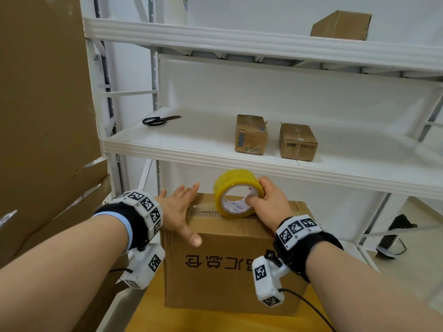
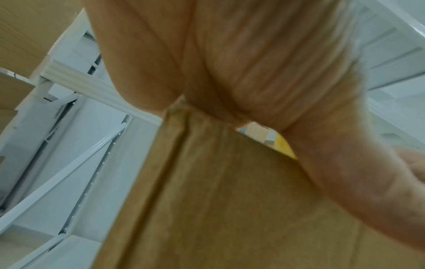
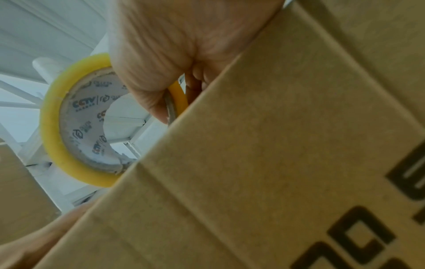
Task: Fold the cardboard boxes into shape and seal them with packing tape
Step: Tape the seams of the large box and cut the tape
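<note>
Yellow packing tape [image 1: 236, 192] stands on edge on top of the printed cardboard box [image 1: 230, 267] in the head view, right over the seam where the top flaps meet. The right hand [image 1: 268, 202] grips the roll, thumb hooked into the core and fingers over the outer rim. The left hand [image 1: 178, 212] lies flat with straight fingers on the box's left end, pressing down a short clear strip already stuck there. By my reading the box is folded into shape and the sealing has only begun: most of the seam to the right is still bare, and the strip has yet to be cut. Scissors [image 1: 159, 120] lie on the white shelf [image 1: 191, 149] behind, well apart from two small taped boxes [image 1: 275, 138]; those look finished.

From the left wrist, the palm [image 2: 264, 72] sits on the box's top edge [image 2: 207, 182], with only a sliver of yellow showing past it; the fingers are hidden.

From the right wrist, what the head camera misses is plain: the roll's [image 3: 69, 127] printed inner core, and the thumb [image 3: 149, 81] curled inside it above the box wall [image 3: 276, 163].
</note>
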Tool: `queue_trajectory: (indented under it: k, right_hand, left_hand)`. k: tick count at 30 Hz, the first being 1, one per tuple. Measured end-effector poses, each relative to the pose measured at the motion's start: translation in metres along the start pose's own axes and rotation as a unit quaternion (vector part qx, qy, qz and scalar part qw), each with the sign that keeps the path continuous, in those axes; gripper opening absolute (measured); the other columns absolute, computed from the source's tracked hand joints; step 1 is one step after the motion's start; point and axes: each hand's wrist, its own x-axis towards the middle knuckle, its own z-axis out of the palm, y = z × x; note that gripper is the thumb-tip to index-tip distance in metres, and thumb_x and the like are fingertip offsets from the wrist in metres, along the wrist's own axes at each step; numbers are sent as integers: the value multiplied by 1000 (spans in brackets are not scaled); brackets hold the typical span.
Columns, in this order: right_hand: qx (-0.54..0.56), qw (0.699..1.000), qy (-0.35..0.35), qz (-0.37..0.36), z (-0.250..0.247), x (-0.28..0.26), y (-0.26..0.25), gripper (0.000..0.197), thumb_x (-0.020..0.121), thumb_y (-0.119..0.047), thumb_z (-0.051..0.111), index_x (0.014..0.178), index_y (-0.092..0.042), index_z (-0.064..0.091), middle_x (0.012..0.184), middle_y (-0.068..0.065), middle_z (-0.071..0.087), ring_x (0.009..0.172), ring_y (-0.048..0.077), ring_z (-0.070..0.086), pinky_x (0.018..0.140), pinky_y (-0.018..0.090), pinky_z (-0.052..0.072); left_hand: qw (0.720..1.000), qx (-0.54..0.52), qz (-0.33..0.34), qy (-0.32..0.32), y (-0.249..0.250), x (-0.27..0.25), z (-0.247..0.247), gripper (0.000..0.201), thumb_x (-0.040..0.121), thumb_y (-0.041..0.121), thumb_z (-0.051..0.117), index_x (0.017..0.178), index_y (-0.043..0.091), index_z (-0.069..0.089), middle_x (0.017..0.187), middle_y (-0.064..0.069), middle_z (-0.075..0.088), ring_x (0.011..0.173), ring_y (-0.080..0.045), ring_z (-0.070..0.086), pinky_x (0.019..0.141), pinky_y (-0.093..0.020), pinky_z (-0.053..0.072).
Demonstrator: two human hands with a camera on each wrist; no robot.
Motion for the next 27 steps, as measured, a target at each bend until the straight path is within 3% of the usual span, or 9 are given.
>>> queue_trajectory:
  k: [3, 5, 8, 13, 18, 22, 27]
  right_hand:
    - [1, 1000, 4, 1, 1, 1, 2, 17, 85, -14, 66, 97, -21, 56, 84, 2, 64, 79, 18, 62, 65, 30, 46]
    - [1, 1000, 5, 1, 1, 1, 4, 16, 86, -15, 66, 97, -21, 56, 84, 2, 64, 79, 18, 61, 65, 30, 46]
    - [2, 1000, 5, -1, 1, 1, 6, 15, 86, -16, 66, 97, -21, 56, 82, 0, 63, 77, 16, 61, 63, 28, 44]
    - [-9, 1000, 0, -1, 1, 2, 7, 15, 87, -18, 65, 98, -23, 55, 84, 1, 64, 78, 17, 61, 63, 28, 45]
    - [-11, 1000, -8, -5, 2, 0, 6, 15, 88, -19, 65, 96, -24, 54, 82, -1, 62, 76, 14, 60, 62, 28, 43]
    - [-10, 1000, -12, -8, 2, -2, 4, 14, 88, -18, 65, 94, -24, 54, 82, -2, 62, 76, 13, 60, 62, 25, 42]
    - [-7, 1000, -15, -9, 1, -3, 3, 15, 88, -17, 65, 96, -25, 55, 83, -2, 63, 77, 12, 60, 61, 25, 41]
  left_hand:
    - [999, -47, -17, 9, -1, 2, 1, 122, 62, 92, 27, 150, 27, -28, 163, -1, -18, 150, -17, -15, 122, -49, -6]
    - [994, -103, -21, 40, -7, 9, 5, 91, 83, 78, 10, 153, 29, -22, 164, 2, -11, 151, -14, -10, 123, -45, -4]
    - [983, -163, -14, 81, -20, 17, 13, 61, 103, 54, 12, 155, 34, -12, 165, 10, 4, 151, -11, -8, 122, -45, -5]
    - [980, -186, 3, 72, -26, 15, 18, 59, 106, 42, 25, 156, 36, -6, 164, 10, 3, 151, -14, -9, 123, -42, -3]
    - [986, -129, -16, 102, -17, 18, 19, 63, 105, 39, 34, 156, 37, -3, 164, 4, 6, 151, -19, 5, 122, -49, 3]
    - [991, -38, -49, 115, -9, 22, 16, 69, 103, 41, 38, 155, 40, -6, 164, 7, 5, 151, -17, -8, 120, -53, -4]
    - [990, 5, -93, 102, -3, 24, 15, 71, 102, 44, 35, 156, 33, -9, 165, 7, -6, 151, -20, -14, 119, -55, -8]
